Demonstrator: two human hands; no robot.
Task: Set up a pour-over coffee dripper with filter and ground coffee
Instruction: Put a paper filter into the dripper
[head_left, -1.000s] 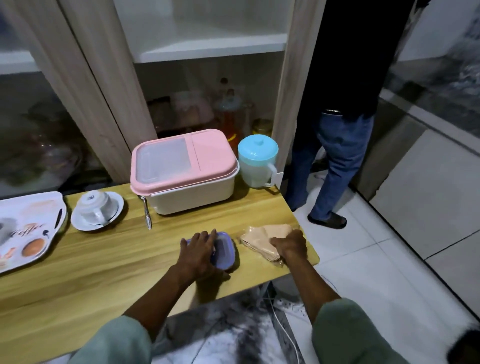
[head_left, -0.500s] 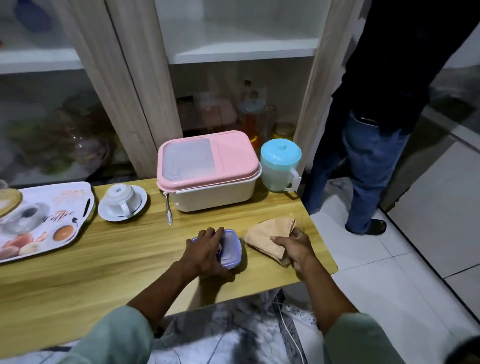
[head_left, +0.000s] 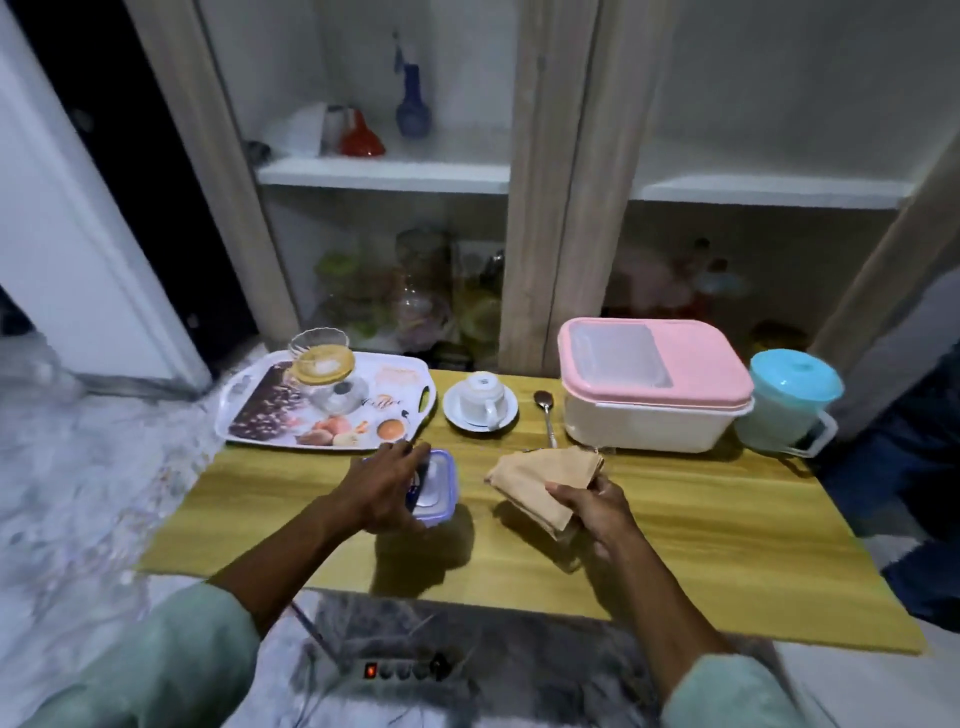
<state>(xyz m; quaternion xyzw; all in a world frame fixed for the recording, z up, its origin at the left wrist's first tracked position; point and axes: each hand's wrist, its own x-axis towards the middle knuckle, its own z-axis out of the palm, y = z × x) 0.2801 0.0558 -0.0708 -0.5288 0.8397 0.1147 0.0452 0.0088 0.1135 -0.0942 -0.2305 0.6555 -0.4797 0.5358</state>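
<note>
My left hand (head_left: 382, 488) grips a small clear container with a purple-rimmed lid (head_left: 435, 486) just above the wooden table (head_left: 701, 530). My right hand (head_left: 592, 506) holds a stack of brown paper filters (head_left: 545, 480), lifted slightly off the table. A glass pour-over dripper (head_left: 323, 358) sits on a glass server (head_left: 340, 392) on the printed tray (head_left: 249, 415) at the table's back left.
A white cup upside down on a saucer (head_left: 480, 400) and a spoon (head_left: 545, 413) lie behind my hands. A pink-lidded box (head_left: 654, 384) and a teal-lidded jug (head_left: 792, 397) stand at the back right. A power strip (head_left: 405, 670) lies on the floor below.
The view has swung left, bringing the tray and dripper into sight. My right hand has lifted the filters a little; my left hand stays on the small container.
</note>
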